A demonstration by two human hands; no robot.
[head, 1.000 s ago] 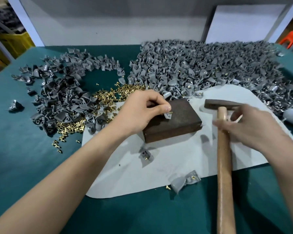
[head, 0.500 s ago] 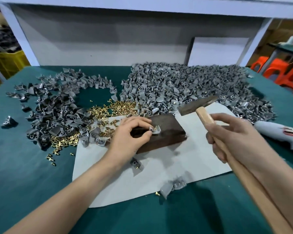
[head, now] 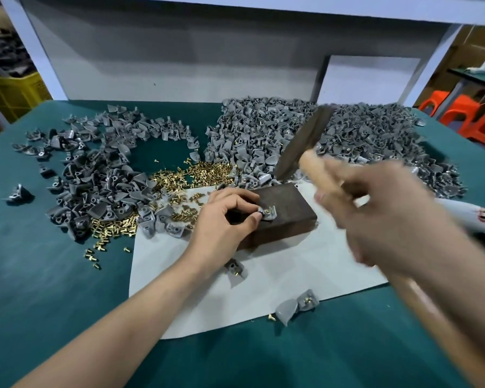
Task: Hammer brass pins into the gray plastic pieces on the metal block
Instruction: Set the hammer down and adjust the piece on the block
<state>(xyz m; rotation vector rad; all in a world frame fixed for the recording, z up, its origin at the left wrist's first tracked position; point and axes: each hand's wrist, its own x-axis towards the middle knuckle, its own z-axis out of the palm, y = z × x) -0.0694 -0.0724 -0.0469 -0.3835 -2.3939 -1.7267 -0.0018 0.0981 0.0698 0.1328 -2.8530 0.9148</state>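
Observation:
A dark metal block (head: 287, 211) lies on a pale sheet (head: 291, 275) in the middle of the green table. On its top sits a gray plastic piece (head: 268, 212) with a brass pin standing in it. My left hand (head: 226, 219) pinches that piece between thumb and fingertips. My right hand (head: 375, 211), blurred, grips the wooden handle of a hammer (head: 305, 141). The hammer head is raised and tilted above the block's far edge. Loose brass pins (head: 196, 175) lie left of the block.
A big heap of gray pieces (head: 319, 135) fills the back right, a darker scattered heap (head: 95, 177) the left. Two pinned pieces (head: 297, 305) lie at the sheet's near edge, another (head: 235, 268) by my wrist. A white tool (head: 476, 217) lies at the right.
My right hand took up the hammer from the sheet and swung its head up and back above the block. My left hand stayed on the piece. The camera tilted up.

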